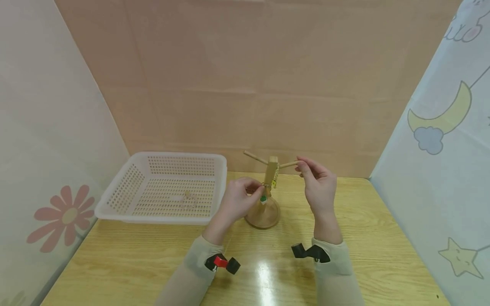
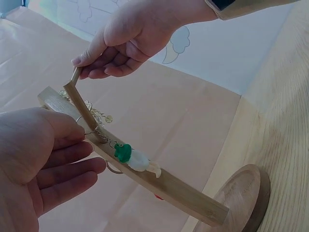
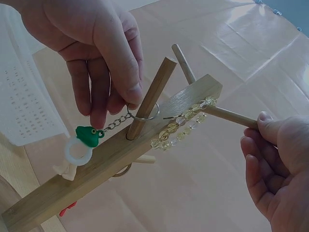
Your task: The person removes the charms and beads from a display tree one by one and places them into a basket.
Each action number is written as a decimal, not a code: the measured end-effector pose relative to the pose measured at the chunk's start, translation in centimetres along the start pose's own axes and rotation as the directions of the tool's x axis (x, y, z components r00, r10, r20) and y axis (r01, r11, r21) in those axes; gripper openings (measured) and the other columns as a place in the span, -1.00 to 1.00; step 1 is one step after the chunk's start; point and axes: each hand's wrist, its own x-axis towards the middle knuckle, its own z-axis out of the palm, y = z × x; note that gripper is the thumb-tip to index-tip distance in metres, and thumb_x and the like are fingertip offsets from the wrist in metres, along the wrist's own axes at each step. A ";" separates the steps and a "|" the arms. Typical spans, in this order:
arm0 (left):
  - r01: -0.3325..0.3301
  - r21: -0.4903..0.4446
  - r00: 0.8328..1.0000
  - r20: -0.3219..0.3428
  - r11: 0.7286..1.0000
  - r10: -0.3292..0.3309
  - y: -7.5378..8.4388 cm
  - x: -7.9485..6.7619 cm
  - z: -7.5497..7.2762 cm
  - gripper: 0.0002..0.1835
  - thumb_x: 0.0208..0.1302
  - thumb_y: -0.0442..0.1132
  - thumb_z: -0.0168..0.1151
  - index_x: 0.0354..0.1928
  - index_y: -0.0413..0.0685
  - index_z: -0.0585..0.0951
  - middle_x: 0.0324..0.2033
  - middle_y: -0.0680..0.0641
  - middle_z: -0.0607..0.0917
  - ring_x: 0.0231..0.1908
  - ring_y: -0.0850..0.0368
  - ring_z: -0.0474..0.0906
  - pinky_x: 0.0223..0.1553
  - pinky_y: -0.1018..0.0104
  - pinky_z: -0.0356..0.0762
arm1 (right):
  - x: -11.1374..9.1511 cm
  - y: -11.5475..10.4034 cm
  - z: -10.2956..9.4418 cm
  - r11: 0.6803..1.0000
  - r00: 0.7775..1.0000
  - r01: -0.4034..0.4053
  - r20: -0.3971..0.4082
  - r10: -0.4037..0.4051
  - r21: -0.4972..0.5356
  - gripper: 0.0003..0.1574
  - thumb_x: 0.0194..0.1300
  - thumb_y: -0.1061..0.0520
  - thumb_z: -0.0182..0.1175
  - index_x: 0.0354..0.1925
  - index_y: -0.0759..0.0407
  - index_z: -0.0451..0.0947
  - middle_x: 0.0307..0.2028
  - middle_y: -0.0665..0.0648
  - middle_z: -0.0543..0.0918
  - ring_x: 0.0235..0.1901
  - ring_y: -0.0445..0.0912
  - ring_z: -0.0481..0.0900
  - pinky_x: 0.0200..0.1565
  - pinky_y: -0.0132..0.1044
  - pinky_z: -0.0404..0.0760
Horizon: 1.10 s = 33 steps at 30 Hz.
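Observation:
A wooden stand [image 1: 272, 170] with several pegs rises from a round base. My left hand [image 1: 240, 196] pinches the metal ring [image 3: 153, 114] of a keychain, and this ring encircles a peg [image 3: 153, 92] on the near side of the post. From its chain hangs a green frog-head charm [image 3: 88, 137] with white and cream parts, lying against the post. My right hand [image 1: 320, 182] holds the tip of another peg [image 3: 231, 117] between thumb and fingers. A bracelet of clear yellowish beads [image 3: 181, 126] hangs on that peg beside the post.
A white perforated basket [image 1: 176, 154] stands left of the stand, holding a small pale beaded item [image 1: 188, 200]. Behind the post, another ring [image 3: 122, 171] and something red [image 3: 67, 209] show partly. A pinkish-brown backdrop [image 1: 245, 93] closes off the table's far edge.

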 end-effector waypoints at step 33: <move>-0.032 -0.071 0.992 0.119 0.997 0.040 1.1 0.1 -1.2 -0.95 0.40 -0.37 0.41 -0.25 -0.14 0.80 -0.33 0.03 0.82 -0.33 0.30 0.73 -0.24 0.39 0.75 | 0.1 0.0 0.0 1.000 1.000 -0.016 0.002 0.016 0.000 -0.73 0.49 0.25 0.37 0.03 0.44 0.76 -0.32 -0.12 0.83 -0.29 -0.21 0.76 -0.22 -0.41 0.67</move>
